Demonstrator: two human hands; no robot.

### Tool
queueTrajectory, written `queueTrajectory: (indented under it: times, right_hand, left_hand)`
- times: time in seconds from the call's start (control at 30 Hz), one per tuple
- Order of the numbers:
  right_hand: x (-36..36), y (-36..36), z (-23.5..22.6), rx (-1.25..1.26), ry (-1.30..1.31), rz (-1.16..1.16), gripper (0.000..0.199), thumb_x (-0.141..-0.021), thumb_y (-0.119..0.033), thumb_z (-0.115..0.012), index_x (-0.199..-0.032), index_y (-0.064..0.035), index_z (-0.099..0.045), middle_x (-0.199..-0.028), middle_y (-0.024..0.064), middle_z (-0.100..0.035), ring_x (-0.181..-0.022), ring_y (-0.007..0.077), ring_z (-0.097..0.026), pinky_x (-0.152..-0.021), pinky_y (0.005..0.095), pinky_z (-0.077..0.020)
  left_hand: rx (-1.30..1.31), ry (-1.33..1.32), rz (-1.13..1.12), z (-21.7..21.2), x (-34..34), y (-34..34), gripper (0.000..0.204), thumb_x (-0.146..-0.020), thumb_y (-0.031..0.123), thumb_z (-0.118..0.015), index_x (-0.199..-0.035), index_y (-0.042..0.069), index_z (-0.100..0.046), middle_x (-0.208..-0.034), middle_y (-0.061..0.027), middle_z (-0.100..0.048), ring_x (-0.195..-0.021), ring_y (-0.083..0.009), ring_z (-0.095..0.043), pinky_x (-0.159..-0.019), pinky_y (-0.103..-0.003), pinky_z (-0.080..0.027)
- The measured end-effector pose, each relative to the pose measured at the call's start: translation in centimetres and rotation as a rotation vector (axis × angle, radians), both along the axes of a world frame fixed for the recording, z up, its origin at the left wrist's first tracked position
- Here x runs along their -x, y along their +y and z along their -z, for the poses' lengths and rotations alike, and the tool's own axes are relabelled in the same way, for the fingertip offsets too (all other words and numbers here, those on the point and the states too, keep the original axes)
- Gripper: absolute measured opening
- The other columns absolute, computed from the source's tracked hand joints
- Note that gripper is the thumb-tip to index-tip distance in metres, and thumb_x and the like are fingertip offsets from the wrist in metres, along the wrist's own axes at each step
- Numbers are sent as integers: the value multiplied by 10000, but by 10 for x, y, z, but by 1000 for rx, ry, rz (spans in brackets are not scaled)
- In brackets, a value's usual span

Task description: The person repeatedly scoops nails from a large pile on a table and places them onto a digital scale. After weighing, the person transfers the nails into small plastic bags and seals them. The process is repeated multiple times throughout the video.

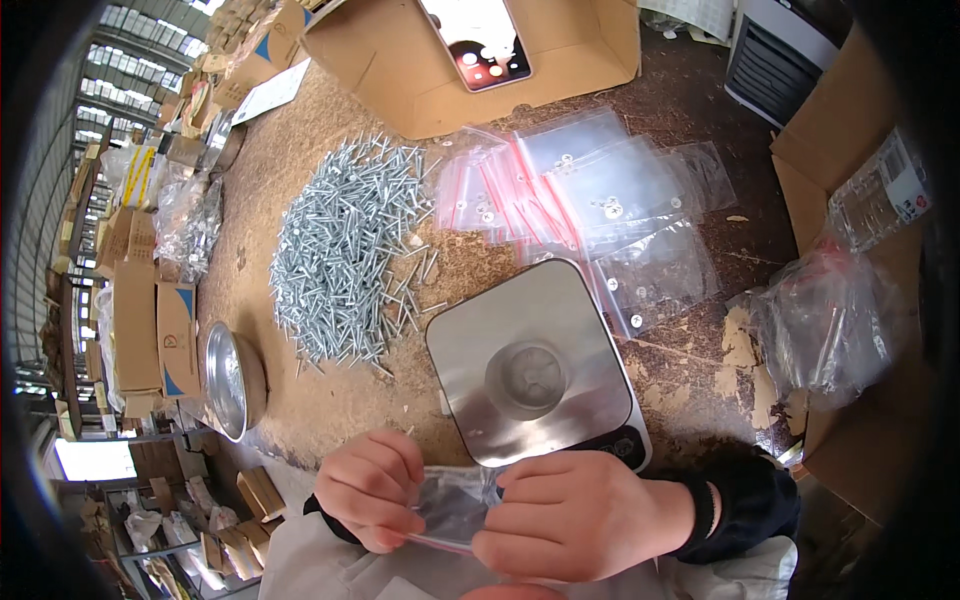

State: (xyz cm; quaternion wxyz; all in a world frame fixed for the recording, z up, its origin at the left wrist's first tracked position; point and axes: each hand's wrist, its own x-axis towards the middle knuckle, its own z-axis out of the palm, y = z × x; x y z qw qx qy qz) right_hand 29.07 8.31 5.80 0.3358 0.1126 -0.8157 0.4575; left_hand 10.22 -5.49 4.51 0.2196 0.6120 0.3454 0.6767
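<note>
A shiny round metal bowl [236,380] sits on the chipboard worktop [300,160], up and to the left of the left hand's fingers. Beyond those fingers, farther up the worktop, lies a broad heap of silver screws [348,255]. The left hand [372,488] is curled closed, its fingertips pinching the left edge of a small clear plastic zip bag with a red seal strip [452,510]. That bag is stretched between the two hands at the near edge of the worktop, just in front of a flat steel-topped scale [535,365], which lies just beyond the fingertips of both hands. The right hand [580,515], in a dark sleeve, is also closed, thumb and fingers gripping the bag's right side. Above the scale, well away from the fingers, spreads a loose pile of empty clear zip bags with red strips [585,195]. Far to the right of the right hand's fingers lies a bulging clear plastic sack [830,325].
</note>
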Motion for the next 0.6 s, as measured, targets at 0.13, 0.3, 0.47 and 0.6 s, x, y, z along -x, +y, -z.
queueTrajectory:
  times: [0.13,0.3,0.47,0.6]
  right_hand:
    - [-1,-1,4,-21,14,0,108,-760,-139,-708,-833,-89,-646,-752,7,-603,-652,175,-613,-744,317,-572]
    - [-1,12,-3,141,92,96,188,-774,-109,-749,-921,-66,-640,-657,17,-546,-568,213,-562,-628,331,-529]
    - [-17,37,-16,559,-237,155,971,-885,-83,-612,-1540,-16,102,-695,35,-560,-632,116,-522,-659,269,-456]
    - [-15,41,-16,788,-242,72,1007,-904,-69,-621,-1555,-118,146,-712,41,-573,-610,96,-510,-596,227,-407]
  left_hand:
    - [-21,-6,-33,0,5,2,247,-900,184,-696,-731,5,-669,-606,-38,-586,-443,-139,-468,-495,-305,-442]
    - [82,-450,-652,-41,34,-26,397,-1038,352,-487,-721,135,-387,-667,30,-265,-572,-104,-264,-577,-264,-275]
    - [83,-378,-1171,-52,131,-108,318,-1009,347,-560,-1114,57,-637,-1029,-33,-654,-881,-131,-590,-783,-293,-446]
    - [65,-493,-1281,-63,206,-147,248,-1004,342,-583,-949,104,-627,-699,91,-451,-609,-18,-381,-570,-228,-299]
